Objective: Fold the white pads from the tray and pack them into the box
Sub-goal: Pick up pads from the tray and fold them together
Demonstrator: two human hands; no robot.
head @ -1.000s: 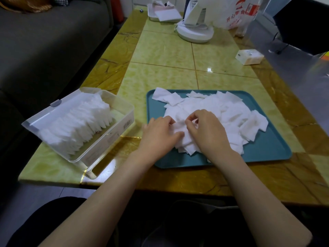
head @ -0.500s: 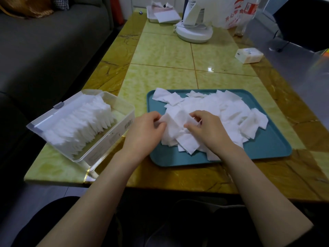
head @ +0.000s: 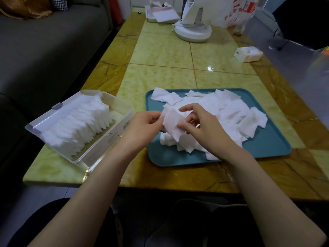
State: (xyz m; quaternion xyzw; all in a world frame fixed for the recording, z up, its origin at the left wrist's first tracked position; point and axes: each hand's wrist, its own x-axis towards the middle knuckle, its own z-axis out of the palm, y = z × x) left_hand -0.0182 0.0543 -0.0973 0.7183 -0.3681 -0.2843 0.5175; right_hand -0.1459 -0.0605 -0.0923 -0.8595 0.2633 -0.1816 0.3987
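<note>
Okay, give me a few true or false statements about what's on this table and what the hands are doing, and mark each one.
1. The left hand and the right hand both pinch one white pad above the tray. True.
2. The box sits to the left of the tray. True.
3. The box is empty. False: a row of folded pads stands in it.
4. The tray holds no more pads. False: a pile of loose pads lies in it.
</note>
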